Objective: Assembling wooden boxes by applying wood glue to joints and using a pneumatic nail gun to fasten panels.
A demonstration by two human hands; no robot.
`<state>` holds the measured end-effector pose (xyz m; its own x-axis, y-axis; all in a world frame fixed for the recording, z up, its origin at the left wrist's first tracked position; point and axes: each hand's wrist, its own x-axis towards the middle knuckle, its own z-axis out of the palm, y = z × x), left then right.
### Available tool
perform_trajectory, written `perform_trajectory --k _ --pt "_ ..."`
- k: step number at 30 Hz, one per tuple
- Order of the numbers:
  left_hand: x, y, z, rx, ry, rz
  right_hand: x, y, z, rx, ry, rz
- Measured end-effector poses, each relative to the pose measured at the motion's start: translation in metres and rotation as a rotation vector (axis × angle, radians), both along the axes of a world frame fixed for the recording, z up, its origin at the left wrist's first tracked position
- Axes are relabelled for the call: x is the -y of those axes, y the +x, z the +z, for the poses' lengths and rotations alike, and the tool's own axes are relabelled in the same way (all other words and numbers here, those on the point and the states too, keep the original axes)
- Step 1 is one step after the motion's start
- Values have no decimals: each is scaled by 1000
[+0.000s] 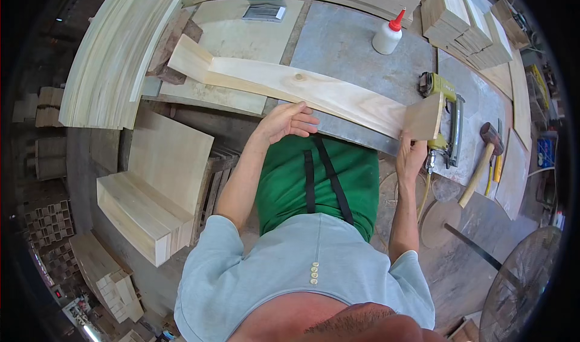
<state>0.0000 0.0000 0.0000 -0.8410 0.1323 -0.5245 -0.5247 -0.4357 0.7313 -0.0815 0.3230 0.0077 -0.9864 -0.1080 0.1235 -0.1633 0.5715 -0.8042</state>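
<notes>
Plank [290,88] is laid flat on the bench [344,40], its long axis running from far left down to near right. Left hand [289,121] is pressed on the near edge at mid-length, fingers curled over the wood. Right hand [412,155] is held at the plank's right end, where a small block [424,117] is stood upright against the end grain and pinched from below. A nail gun [444,118] is seen just right of the plank, a hammer [480,161] beyond it, a glue bottle [388,35] behind.
</notes>
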Motion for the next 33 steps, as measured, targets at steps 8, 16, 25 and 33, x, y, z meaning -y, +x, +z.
perform_trajectory --k 8,16,25,33 --pt "2 27 14 -79 -272 -47 -52 -6 72 283 1 211" --pt "-51 37 14 -395 -748 150 21 -192 83 76 11 445" --pt "-35 81 42 -398 -897 206 102 -261 19 166 57 592" --pt "-48 66 74 -539 -764 300 87 -216 108 119 -151 444"
